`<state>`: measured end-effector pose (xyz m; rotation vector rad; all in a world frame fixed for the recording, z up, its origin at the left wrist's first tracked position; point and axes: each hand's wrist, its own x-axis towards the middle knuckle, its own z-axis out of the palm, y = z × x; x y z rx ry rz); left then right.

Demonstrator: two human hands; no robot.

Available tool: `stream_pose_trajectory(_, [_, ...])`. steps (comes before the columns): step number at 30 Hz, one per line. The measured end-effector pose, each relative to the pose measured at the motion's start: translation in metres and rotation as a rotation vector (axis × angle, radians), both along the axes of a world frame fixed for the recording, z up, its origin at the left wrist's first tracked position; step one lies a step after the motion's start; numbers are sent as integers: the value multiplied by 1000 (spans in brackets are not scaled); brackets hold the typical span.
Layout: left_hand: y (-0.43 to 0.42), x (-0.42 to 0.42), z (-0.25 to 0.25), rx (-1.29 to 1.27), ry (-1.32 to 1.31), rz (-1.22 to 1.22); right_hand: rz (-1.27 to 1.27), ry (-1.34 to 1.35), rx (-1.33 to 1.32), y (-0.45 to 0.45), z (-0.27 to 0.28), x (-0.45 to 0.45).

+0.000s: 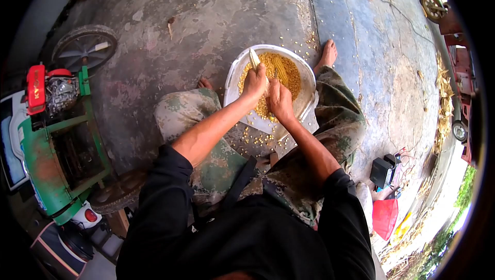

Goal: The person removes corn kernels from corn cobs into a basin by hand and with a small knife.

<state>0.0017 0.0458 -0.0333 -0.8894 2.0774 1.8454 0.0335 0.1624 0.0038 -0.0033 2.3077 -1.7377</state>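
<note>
A white basin (232,77) with loose yellow corn kernels (294,76) stands on the floor between my feet. Over it, my left hand (254,83) is wrapped round a pale corn cob (254,58), whose bare upper end points up and away. My right hand (280,99) is closed just to the right, close against the lower part of the cob; a thin dark thing sticks up from its fingers, too small to name. A yellow ear of corn (280,70) lies on the kernels beyond my hands.
Scattered kernels (256,137) lie on the concrete around the basin. At the left is a green machine (49,164) with a red engine and wheels. Black boxes (381,172) and a red bag (385,217) are at the right. Corn husks (443,105) line the far right.
</note>
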Motion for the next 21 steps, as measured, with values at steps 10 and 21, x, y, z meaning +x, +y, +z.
stream_pose_trajectory(10, [-5,-2,5,273,-28,51,-82,-475,-401,5,10,-5])
stream_pose_trajectory(21, [-18,-7,20,340,-48,73,-56,-133,-304,31,-1,-36])
